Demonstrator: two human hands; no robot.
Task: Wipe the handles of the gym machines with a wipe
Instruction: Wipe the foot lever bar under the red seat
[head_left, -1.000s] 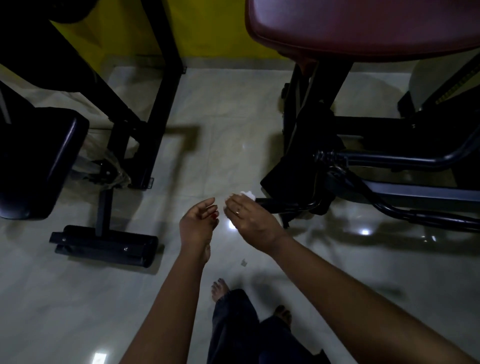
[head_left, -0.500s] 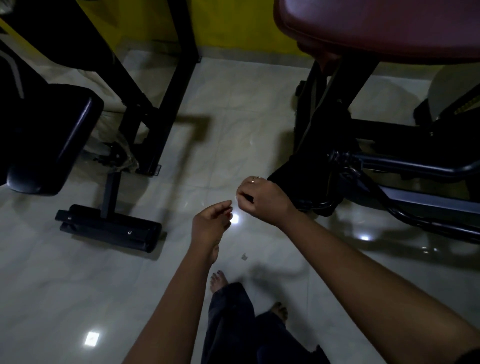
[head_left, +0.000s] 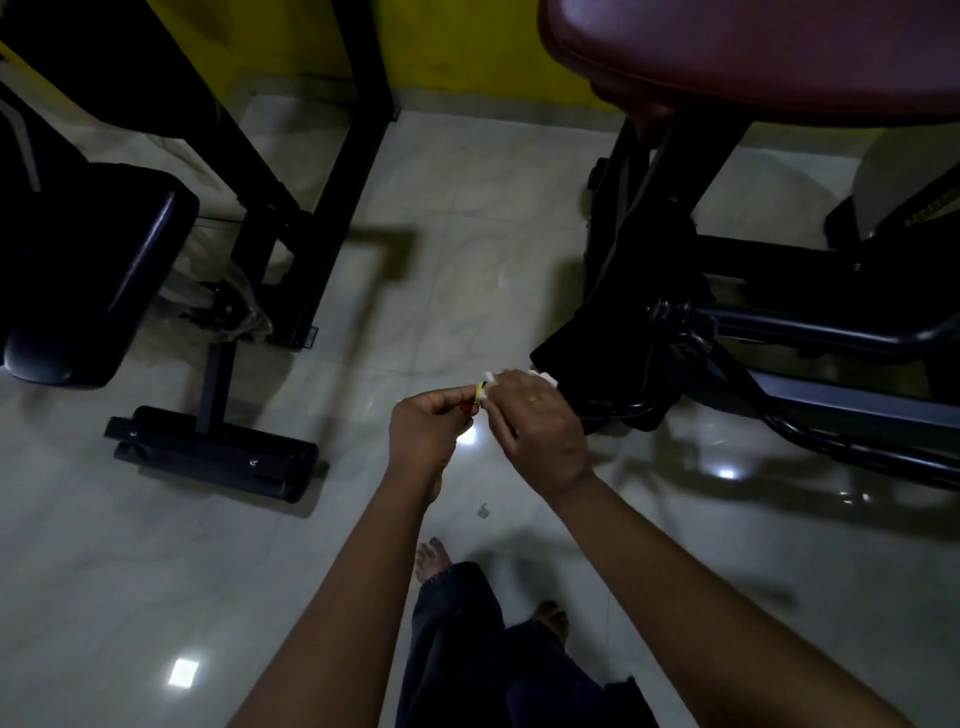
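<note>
The wipe (head_left: 491, 376) is a small white wad held in the air between both hands, above the floor and just in front of the dark base of the machine on the right. Only its corners show past the fingers. The right hand (head_left: 535, 426) is curled over it from above and grips most of it; a ring shows on one finger. The left hand (head_left: 428, 431) has its fingers bent, and their tips meet at the wipe's left edge and pinch it. A tiny spot of yellow and red sits at that point, too small to tell what it is.

Just behind the right hand stands the black frame (head_left: 670, 218) under a maroon padded seat (head_left: 753, 57), with black bars (head_left: 831, 338) running off to the right. To the left is another black machine with a padded roller (head_left: 88, 280) and a flat foot (head_left: 213, 452). The floor (head_left: 156, 571) is pale glossy tile; a small scrap (head_left: 483, 511) lies on it near the person's bare feet. A yellow wall (head_left: 467, 47) runs along the back.
</note>
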